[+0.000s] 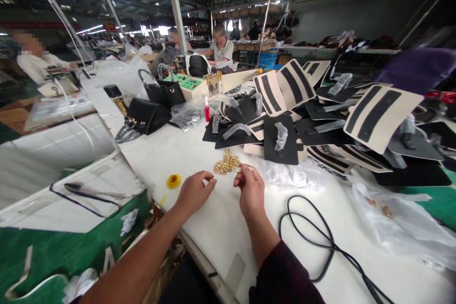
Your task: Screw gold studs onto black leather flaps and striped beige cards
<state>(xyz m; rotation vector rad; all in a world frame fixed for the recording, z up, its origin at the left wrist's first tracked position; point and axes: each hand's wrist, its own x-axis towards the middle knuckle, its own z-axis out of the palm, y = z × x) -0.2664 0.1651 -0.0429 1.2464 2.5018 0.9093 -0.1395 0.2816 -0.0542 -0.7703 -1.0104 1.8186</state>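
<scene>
On the white table, a small heap of gold metal fittings (226,163) lies just beyond both hands. My left hand (195,193) is at the heap's near left, thumb and forefinger pinched together; a tiny piece seems to be at the tips, too small to name. My right hand (251,187) is at the heap's right edge with its fingers curled in and closed, and whatever they hold is hidden. Left of the heap sits a yellow tape roll (174,181).
Black and cream bag panels (281,137) with plastic-wrapped straps pile up at the right. A black cord (327,242) loops near a clear plastic bag (399,218). Black handbags (147,116), a red bottle (207,110) and a machine with a green panel (185,81) stand behind. Several people work farther back.
</scene>
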